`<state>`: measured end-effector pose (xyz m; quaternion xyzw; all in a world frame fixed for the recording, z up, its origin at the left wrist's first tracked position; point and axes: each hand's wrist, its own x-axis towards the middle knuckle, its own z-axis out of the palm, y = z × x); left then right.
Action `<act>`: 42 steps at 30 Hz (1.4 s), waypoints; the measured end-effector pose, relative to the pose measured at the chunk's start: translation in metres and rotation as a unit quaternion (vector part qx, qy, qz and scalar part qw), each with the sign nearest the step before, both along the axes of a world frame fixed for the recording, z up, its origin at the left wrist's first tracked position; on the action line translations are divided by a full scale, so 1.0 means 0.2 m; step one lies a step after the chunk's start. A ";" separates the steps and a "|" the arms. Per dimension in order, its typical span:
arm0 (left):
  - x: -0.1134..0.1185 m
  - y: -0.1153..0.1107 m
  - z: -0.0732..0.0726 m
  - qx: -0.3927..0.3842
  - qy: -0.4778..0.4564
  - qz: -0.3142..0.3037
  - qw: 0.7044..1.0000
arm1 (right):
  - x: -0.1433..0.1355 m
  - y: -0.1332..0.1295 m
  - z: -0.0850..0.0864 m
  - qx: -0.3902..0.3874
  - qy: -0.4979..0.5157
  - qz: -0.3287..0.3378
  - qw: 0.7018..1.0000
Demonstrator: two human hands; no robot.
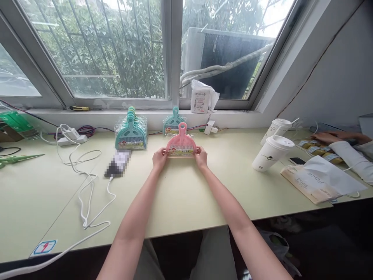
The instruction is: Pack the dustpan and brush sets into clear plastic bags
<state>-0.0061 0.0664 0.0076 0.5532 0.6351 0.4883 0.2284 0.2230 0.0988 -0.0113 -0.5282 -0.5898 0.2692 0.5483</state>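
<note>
A pink dustpan-and-brush set (pixel 182 142) in clear wrap stands upright on the table, handle up, with a printed label low on its front. My left hand (pixel 160 158) grips its lower left edge, and my right hand (pixel 201 156) has the lower right edge; the fingers of both are closed there. Just behind it, a teal dustpan set (pixel 175 121) leans near the window sill. Further left, several teal dustpan sets (pixel 131 134) stand in a wrapped row, one behind another.
White cables and a phone (pixel 117 163) lie on the left, near a power strip (pixel 72 140) and green scissors (pixel 23 159). To the right stand white paper cups (pixel 272 153) and a tissue pack (pixel 317 179). Another person's hand (pixel 326 137) rests at the far right.
</note>
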 end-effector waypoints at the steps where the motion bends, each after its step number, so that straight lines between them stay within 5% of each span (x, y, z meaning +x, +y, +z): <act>1: -0.01 0.04 0.00 0.001 0.011 0.011 1.000 | -0.02 0.04 0.01 0.007 -0.011 -0.005 1.000; 18: -0.14 0.96 -0.09 0.091 0.113 0.145 0.979 | -0.34 0.85 0.01 0.097 -0.227 -0.131 0.960; 22: -0.18 1.10 -0.14 0.093 0.117 0.139 0.979 | -0.37 0.95 -0.01 0.079 -0.253 -0.089 0.960; 26: -0.19 1.13 -0.16 0.076 0.120 0.098 0.985 | -0.37 0.96 -0.02 0.060 -0.267 -0.067 0.959; 35: -0.18 1.11 -0.17 0.080 0.132 0.111 0.982 | -0.37 0.95 -0.04 0.054 -0.296 -0.074 0.951; 42: -0.14 0.96 -0.14 0.089 0.133 0.155 0.975 | -0.34 0.90 -0.05 0.077 -0.330 -0.088 0.937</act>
